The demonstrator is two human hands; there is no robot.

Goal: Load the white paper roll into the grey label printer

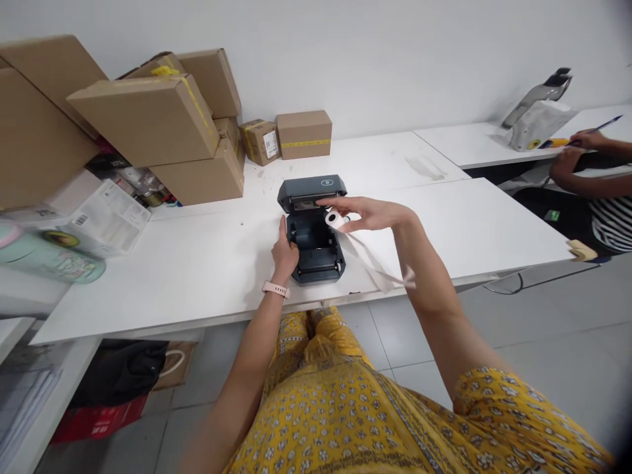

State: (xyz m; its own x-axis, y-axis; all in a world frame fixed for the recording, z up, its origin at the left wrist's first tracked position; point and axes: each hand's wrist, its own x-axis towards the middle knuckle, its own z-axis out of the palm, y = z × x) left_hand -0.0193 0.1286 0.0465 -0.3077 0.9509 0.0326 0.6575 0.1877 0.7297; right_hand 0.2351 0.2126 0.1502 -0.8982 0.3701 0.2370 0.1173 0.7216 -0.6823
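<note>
A dark label printer [318, 268] stands on the white table with its lid [309, 189] raised and its roll compartment exposed. Along the printer's left side lies my left hand [285, 253], its index finger stretched out along the edge and the other fingers curled against the casing. Over the right side of the compartment, my right hand [368, 214] grips a small white paper roll [333, 218] with a dark core hole. From the roll a loose strip of paper [372, 263] trails down to the right, past the table's front edge.
Cardboard boxes [148, 122] are stacked at the left, with two smaller boxes [303, 135] against the wall. A mint-green bottle [54, 260] lies at the far left beside a white carton [108, 217]. At the right, another person's hand [587, 139] holds a pen.
</note>
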